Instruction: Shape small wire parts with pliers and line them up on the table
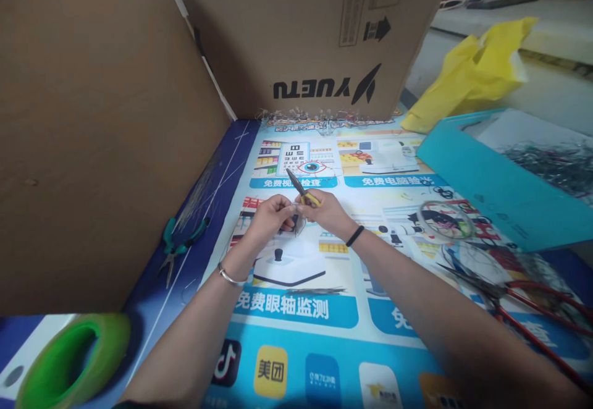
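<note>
My right hand (327, 212) is closed around a small pair of yellow-handled pliers (300, 189), whose dark tips point up and to the left. My left hand (272, 217) is pinched on a small dark wire piece (296, 222) held just under the pliers. The two hands meet above a printed poster (306, 310) that covers the table. A silver bangle is on my left wrist and a black band on my right.
Green-handled pliers (178, 245) lie at the left by a cardboard wall (92, 137). A cardboard box (306, 38) stands behind. A green tape roll (69, 359) sits front left. A blue tray (500, 174) of wire bits, red-handled pliers (519, 304) and a yellow bag (472, 69) are on the right.
</note>
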The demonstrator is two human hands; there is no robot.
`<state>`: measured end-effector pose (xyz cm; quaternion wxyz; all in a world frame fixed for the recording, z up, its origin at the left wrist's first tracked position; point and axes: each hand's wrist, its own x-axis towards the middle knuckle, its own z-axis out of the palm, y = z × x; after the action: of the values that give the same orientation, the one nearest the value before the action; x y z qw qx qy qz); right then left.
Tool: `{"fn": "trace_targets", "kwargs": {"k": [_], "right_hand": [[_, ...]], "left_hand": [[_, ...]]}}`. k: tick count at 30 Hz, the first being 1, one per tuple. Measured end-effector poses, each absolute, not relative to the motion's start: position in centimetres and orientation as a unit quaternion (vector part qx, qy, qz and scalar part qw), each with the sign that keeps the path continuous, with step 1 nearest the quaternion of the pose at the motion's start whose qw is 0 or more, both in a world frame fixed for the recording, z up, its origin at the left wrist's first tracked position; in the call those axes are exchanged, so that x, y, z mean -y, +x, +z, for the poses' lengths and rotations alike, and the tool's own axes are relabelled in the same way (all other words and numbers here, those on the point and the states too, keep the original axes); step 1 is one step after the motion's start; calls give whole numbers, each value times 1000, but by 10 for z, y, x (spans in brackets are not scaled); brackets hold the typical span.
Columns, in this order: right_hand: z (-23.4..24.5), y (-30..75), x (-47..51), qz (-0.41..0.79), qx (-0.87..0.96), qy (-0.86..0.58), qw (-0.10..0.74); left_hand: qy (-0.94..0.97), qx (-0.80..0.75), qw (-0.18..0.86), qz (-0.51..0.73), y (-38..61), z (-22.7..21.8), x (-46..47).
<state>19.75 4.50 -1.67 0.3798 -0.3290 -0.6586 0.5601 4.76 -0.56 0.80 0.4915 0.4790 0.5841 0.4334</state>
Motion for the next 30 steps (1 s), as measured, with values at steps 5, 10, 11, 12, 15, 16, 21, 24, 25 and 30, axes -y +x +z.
{"fn": "trace_targets", "kwargs": {"k": [5,10,11,12,15,16,21,24,25,30], "right_hand": [[-21,197,-46,521,680,-339,390],[-25,196,-47,500,688,-347,396],[-26,196,-47,498,689,-346,397],[-26,195,-47,495,690,-347,398],[-25,195,-46,483,694,-354,401],[-24,195,-45,478,696,-356,402],[-17,196,-43,450,714,-356,401],[-19,195,-43,451,711,-357,406],[-20,194,-42,459,706,-356,405],[-8,197,-45,562,629,-350,408]], "left_hand": [[465,-579,503,441,50,4,4],[456,-573,510,451,52,4,5],[455,-572,511,452,52,4,5],[454,-572,510,454,52,5,5],[456,-573,504,459,53,6,6],[460,-572,500,459,53,6,6],[485,-572,474,462,54,0,4],[483,-576,460,473,56,-3,4],[480,-577,458,476,57,-2,4],[472,-580,439,498,56,2,5]]}}
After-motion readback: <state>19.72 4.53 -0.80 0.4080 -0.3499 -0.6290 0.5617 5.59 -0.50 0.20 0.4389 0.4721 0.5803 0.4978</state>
